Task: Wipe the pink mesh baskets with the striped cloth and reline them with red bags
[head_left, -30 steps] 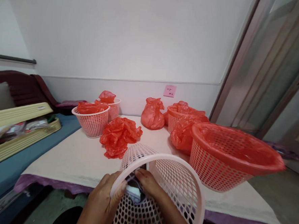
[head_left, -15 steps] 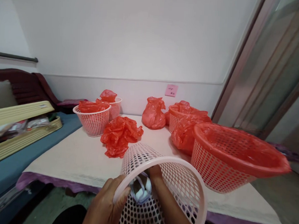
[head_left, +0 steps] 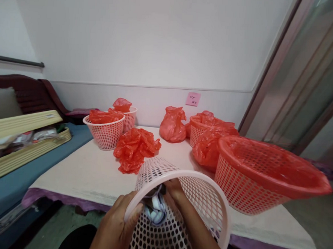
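Note:
A pale pink mesh basket (head_left: 155, 169) lies tilted on its side at the near table edge, its mouth facing me. My left hand (head_left: 118, 219) is closed around the left side of its rim, thumb inside. Through the mouth reaches my right hand (head_left: 174, 188), closed at the edge of a crumpled blue-and-white cloth-like bundle (head_left: 157, 210) inside the basket. The rim and wall partly hide the fingertips of that hand. Just beyond the basket lies a crumpled red plastic bag (head_left: 136, 149).
To the right stands a basket lined with red plastic (head_left: 247, 182), with another lined basket (head_left: 197, 132) and red bags behind. Two pale baskets (head_left: 106, 136) holding red bags stand at the left. A pink note (head_left: 193, 99) is on the wall. An open cream case (head_left: 26, 146) lies at far left.
The bundle inside the basket has bunched up and changed shape beside my right hand, which has shifted slightly up. My left hand keeps hold of the rim.

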`<state>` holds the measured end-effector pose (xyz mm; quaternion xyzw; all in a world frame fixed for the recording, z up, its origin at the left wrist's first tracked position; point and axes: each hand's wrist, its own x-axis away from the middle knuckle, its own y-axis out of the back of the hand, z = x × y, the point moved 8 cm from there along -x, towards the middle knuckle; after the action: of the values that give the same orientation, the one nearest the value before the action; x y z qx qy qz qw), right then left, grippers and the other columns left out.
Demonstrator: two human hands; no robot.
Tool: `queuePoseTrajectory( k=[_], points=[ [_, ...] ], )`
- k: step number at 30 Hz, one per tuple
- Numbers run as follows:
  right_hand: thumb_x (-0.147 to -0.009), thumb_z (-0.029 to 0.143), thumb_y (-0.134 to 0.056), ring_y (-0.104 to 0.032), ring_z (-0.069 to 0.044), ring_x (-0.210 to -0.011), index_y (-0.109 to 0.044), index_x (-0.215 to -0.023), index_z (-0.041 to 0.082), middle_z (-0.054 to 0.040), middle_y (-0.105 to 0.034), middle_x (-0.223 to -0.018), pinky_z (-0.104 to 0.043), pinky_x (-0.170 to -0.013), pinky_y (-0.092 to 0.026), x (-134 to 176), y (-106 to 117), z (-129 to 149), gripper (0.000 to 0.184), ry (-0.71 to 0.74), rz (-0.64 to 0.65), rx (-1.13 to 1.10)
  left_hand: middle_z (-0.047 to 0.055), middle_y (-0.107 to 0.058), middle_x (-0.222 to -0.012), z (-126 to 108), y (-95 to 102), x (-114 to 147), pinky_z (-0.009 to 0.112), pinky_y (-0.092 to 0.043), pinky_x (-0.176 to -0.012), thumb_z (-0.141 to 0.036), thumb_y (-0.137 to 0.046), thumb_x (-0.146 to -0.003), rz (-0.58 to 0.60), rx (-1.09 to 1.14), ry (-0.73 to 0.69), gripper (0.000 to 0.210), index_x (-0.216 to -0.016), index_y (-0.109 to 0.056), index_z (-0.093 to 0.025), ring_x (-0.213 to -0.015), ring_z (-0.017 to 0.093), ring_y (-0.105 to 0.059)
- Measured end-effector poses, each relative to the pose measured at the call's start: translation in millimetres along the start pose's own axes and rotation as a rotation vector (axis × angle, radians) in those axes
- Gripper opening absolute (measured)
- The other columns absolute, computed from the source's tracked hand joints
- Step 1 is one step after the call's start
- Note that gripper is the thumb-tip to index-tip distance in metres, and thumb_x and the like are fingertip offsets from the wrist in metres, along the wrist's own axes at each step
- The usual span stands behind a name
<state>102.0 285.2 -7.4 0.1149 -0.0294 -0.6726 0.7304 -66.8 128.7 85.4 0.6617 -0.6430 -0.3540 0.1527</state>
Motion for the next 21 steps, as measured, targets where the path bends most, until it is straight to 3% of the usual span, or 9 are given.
queuePoseTrajectory(
  k=[4, 10, 14, 18, 21],
  points=[
    [-0.086, 0.047, -0.047, -0.064, -0.024, -0.092, -0.068, -0.097, 0.018, -0.0077, -0.071, -0.098, -0.033, -0.082, -0.048, 21.4, 9.6, 22.1, 0.038, 0.081, 0.060, 0.031, 0.010, -0.063, -0.127, 8.4, 4.3, -1.1, 0.042, -0.044, -0.103, -0.050, -0.036, -0.095, -0.021, 0.061, 0.053, 0.047, -0.127, -0.058, -0.023, -0.116, 0.024, -0.057],
    [-0.084, 0.048, -0.056, -0.054, -0.017, -0.065, -0.062, -0.071, 0.019, -0.0004, -0.061, -0.068, -0.026, -0.062, -0.039, 47.4, 9.1, 45.9, 0.033, 0.134, 0.207, 0.209, 0.009, -0.063, -0.128, 15.1, 8.7, -4.6, 0.039, -0.041, -0.103, -0.052, -0.035, -0.096, -0.038, 0.147, 0.103, 0.050, -0.129, -0.056, -0.021, -0.118, 0.023, -0.055],
    [-0.088, 0.057, -0.047, -0.056, -0.016, -0.066, -0.061, -0.075, 0.019, -0.0002, -0.063, -0.072, -0.025, -0.059, -0.039, 46.9, 4.4, 61.5, 0.042, 0.112, 0.304, 0.233, 0.009, -0.062, -0.127, 14.9, 8.7, -5.5, 0.039, -0.039, -0.103, -0.052, -0.036, -0.096, -0.029, 0.171, 0.096, 0.051, -0.129, -0.055, -0.020, -0.118, 0.023, -0.054],
    [-0.087, 0.055, -0.048, -0.055, -0.017, -0.065, -0.057, -0.066, 0.019, -0.0027, -0.062, -0.067, -0.027, -0.063, -0.040, 36.1, 9.4, 54.5, 0.043, 0.052, 0.247, 0.335, 0.010, -0.061, -0.128, 16.9, 7.3, -4.3, 0.040, -0.039, -0.103, -0.053, -0.036, -0.096, -0.027, 0.164, 0.109, 0.051, -0.130, -0.054, -0.020, -0.118, 0.023, -0.053],
    [-0.090, 0.053, -0.042, -0.060, -0.018, -0.069, -0.061, -0.071, 0.018, -0.0053, -0.067, -0.073, -0.029, -0.067, -0.044, 34.5, 4.6, 36.0, 0.045, 0.008, 0.304, 0.361, 0.011, -0.060, -0.128, 15.9, 4.4, -3.4, 0.041, -0.039, -0.102, -0.051, -0.035, -0.096, -0.013, 0.135, 0.095, 0.050, -0.130, -0.054, -0.021, -0.116, 0.023, -0.054]
  ],
)
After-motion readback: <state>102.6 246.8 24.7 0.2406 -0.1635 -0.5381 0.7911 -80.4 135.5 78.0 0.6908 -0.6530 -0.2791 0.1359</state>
